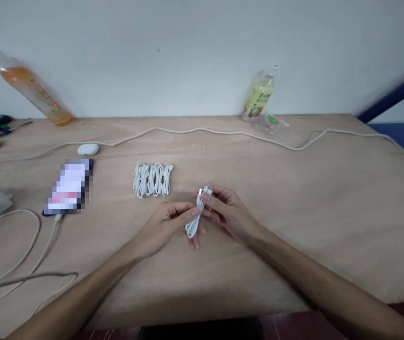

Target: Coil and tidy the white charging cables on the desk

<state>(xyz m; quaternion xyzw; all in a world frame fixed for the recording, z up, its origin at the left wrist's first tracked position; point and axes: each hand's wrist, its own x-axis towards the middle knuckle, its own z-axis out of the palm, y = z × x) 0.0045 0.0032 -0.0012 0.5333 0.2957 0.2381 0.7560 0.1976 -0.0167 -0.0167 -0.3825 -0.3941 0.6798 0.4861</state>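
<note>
Above the front middle of the table, both hands hold one bundled white USB cable [193, 227]. My left hand [168, 224] pinches the bundle about halfway along, its thumb on top and other fingers underneath. Higher up, near the metal plug, my right hand [232, 208] grips the same cable between thumb and fingers. The looped end points down toward me. To the left of the hands, several more coiled white cables [152, 180] lie side by side in a row on the wooden table [294, 203].
A phone [69, 186] with a charging cord lies at left, near a white earbud case [88, 149]. An orange drink bottle [35, 94] and a yellow-green bottle [258, 97] stand by the wall. A long white cord [223, 132] crosses the back; twist ties [199, 145] lie before it.
</note>
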